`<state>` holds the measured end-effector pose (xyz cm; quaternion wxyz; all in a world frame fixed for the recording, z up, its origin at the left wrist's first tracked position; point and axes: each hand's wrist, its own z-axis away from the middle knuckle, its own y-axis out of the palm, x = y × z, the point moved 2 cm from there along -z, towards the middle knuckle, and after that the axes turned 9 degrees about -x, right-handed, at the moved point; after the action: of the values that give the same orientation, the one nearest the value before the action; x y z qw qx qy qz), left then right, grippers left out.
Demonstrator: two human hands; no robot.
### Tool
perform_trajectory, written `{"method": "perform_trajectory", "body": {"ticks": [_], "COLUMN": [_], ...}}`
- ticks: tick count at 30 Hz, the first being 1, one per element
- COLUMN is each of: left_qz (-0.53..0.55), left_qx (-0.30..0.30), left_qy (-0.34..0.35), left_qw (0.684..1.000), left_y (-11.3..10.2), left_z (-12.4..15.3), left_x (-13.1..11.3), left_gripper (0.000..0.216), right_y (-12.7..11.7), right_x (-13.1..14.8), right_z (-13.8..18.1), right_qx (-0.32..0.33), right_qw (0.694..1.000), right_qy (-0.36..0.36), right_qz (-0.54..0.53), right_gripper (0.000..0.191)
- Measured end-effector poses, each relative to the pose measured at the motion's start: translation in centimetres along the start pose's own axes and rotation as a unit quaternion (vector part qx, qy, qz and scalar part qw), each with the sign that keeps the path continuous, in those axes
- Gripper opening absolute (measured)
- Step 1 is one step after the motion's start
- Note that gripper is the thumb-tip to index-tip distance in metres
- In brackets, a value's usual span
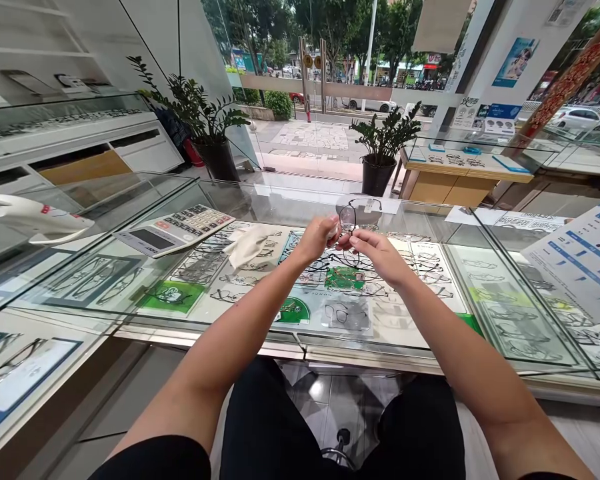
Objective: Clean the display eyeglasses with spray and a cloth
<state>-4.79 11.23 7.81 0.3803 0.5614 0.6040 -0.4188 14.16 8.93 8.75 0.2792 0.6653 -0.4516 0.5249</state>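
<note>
A pair of eyeglasses (349, 217) with dark round rims is held up above the glass counter, turned on its side. My left hand (321, 238) is closed around one side of it, thumb uppermost. From the right, my right hand (375, 253) pinches the frame near the lower rim with thumb and fingers. One temple arm sticks out to the upper right. A crumpled cream cloth (250, 245) lies on the counter top to the left of my hands. What the curled left fingers cover is hidden.
Rows of spectacle frames show beneath the glass display counter (260, 340). A calculator (175, 229) sits at the left, with a white telephone handset (35, 217) beyond it. At the right stands a printed card (580, 260). Two potted plants (377, 175) stand behind the counter.
</note>
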Motion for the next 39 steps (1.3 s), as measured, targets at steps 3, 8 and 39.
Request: {"method": "perform_trajectory", "body": {"ticks": [3, 8, 39], "left_qz": [0.002, -0.010, -0.072], "left_qx": [-0.006, -0.009, 0.080], "left_qy": [0.005, -0.010, 0.033], "left_qw": [1.000, 1.000, 0.994], "left_y": [0.1, 0.3, 0.7], "left_z": [0.0, 0.2, 0.5], "left_x": [-0.1, -0.4, 0.8], "left_gripper": [0.077, 0.079, 0.070], "right_y": [0.0, 0.1, -0.9], "right_x": [0.1, 0.4, -0.4], "right_z": [0.0, 0.1, -0.5], "right_qx": [0.002, 0.014, -0.125], "right_qw": [1.000, 1.000, 0.985], "right_qy": [-0.003, 0.001, 0.025], "right_qz": [-0.012, -0.026, -0.116], "right_gripper": [0.047, 0.048, 0.048]}}
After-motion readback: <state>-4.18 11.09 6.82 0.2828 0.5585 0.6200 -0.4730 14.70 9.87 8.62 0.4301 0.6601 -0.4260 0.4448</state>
